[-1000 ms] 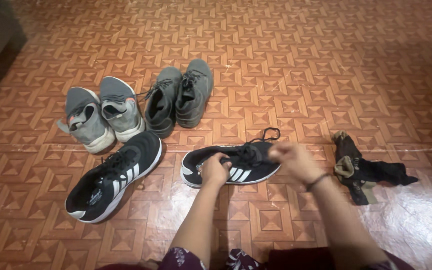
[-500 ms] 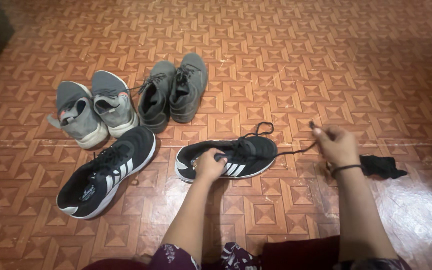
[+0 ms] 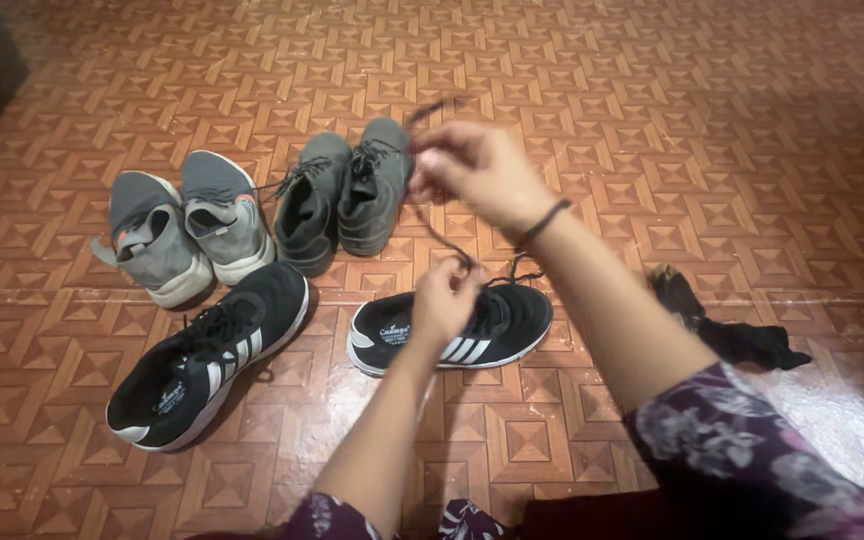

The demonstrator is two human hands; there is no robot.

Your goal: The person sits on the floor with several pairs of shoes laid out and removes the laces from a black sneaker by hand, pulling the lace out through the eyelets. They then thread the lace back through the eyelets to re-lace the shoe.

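The left hand (image 3: 444, 300) is resting closed on the top of a black sneaker with white side stripes (image 3: 452, 330), fingers pinching around the lace area; the sneaker is lying directly under that hand, toe pointing toward 3 o'clock. At 12 o'clock from it, the right hand (image 3: 477, 170) is hovering raised, fingers pinched shut on a dark shoelace (image 3: 439, 232) that is running down to the sneaker. Its matching black sneaker (image 3: 207, 365) is lying at 9 o'clock, dark socks (image 3: 732, 335) at 3 o'clock. Farther off, grey high-top shoes (image 3: 347, 195) and grey sneakers (image 3: 182, 235) are standing on the patterned tile floor (image 3: 712, 130).
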